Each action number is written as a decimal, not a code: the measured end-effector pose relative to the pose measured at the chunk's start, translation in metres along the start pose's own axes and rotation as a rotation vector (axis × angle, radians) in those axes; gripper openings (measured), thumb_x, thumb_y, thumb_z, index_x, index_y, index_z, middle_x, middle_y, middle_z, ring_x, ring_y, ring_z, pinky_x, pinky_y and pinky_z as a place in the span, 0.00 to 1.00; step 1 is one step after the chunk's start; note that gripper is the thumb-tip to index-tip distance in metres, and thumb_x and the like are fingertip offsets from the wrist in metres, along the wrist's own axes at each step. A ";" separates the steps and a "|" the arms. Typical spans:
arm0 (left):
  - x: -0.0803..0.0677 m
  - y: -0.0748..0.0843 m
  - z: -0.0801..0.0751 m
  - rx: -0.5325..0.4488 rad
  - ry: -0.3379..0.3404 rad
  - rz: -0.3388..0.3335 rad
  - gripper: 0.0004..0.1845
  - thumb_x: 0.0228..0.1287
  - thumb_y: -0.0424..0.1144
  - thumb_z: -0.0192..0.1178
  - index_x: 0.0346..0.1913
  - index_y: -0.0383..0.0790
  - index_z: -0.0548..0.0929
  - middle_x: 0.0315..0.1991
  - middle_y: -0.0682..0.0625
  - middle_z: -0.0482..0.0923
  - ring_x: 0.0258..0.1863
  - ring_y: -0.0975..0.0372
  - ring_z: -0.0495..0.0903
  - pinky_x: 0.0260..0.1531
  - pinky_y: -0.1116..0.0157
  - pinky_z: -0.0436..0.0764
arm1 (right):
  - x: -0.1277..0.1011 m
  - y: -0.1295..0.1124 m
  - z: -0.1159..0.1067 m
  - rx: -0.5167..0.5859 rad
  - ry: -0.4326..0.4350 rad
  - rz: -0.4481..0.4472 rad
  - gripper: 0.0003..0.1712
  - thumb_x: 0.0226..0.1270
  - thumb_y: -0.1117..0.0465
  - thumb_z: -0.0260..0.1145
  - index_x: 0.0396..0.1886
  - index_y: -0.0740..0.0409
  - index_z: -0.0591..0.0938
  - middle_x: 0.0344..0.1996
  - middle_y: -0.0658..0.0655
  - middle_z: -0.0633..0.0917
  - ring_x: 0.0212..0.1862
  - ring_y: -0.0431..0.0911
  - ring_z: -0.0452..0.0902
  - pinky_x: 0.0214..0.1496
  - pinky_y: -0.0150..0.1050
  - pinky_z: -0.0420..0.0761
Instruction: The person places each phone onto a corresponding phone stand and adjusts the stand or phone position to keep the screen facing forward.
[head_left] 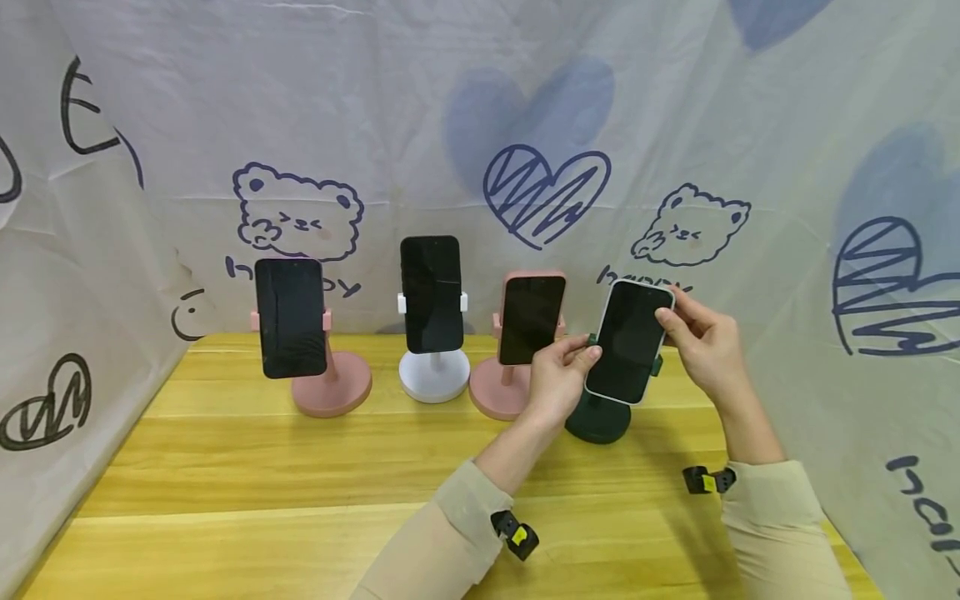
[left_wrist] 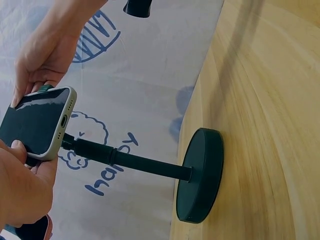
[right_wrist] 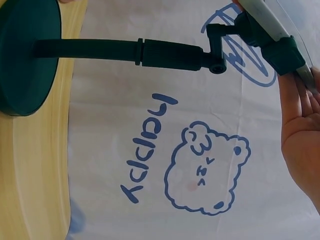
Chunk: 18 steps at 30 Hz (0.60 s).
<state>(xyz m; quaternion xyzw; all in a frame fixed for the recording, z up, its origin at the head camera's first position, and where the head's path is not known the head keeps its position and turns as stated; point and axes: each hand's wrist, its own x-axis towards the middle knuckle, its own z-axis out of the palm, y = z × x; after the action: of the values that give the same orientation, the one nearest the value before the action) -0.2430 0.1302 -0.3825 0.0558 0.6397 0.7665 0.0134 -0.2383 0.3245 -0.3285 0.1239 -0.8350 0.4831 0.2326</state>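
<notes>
A smartphone [head_left: 628, 342] with a pale case and dark screen sits tilted in the clamp [right_wrist: 284, 54] of a dark green phone stand [head_left: 598, 419]. My left hand [head_left: 558, 375] pinches the phone's left edge beside the clamp, its thumb over the front. The upper right edge is held by my right hand [head_left: 708, 346], thumb on the front and fingers behind. In the left wrist view, the stand's round base [left_wrist: 200, 175] rests on the table and its pole rises to the phone. The back of the phone is mostly hidden.
To the left stand a pink stand [head_left: 332, 385] with a black phone [head_left: 291, 318], a white stand [head_left: 435, 375] with another black phone [head_left: 432, 293], and a second pink stand [head_left: 495, 392] with a pink-cased phone [head_left: 531, 321]. A printed curtain [head_left: 405, 125] hangs behind the wooden table [head_left: 262, 475].
</notes>
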 end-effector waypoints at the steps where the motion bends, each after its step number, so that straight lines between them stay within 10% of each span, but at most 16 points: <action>1: 0.000 0.000 0.000 -0.003 0.004 0.003 0.16 0.69 0.39 0.64 0.57 0.40 0.86 0.51 0.47 0.88 0.53 0.59 0.85 0.60 0.58 0.83 | 0.001 0.000 0.000 -0.003 -0.006 -0.005 0.28 0.75 0.60 0.62 0.71 0.66 0.71 0.42 0.24 0.80 0.34 0.24 0.82 0.39 0.20 0.83; 18: 0.002 -0.004 -0.007 0.063 -0.050 0.066 0.19 0.71 0.43 0.62 0.59 0.39 0.83 0.54 0.45 0.86 0.56 0.57 0.84 0.60 0.58 0.83 | 0.003 0.004 0.012 0.203 0.034 -0.007 0.27 0.74 0.64 0.62 0.69 0.68 0.72 0.42 0.32 0.87 0.35 0.27 0.85 0.39 0.23 0.85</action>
<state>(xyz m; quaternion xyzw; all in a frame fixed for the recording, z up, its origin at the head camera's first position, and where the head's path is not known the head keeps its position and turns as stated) -0.2461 0.1239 -0.3876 0.0964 0.6609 0.7442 0.0023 -0.2462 0.3156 -0.3346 0.1418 -0.7771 0.5665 0.2347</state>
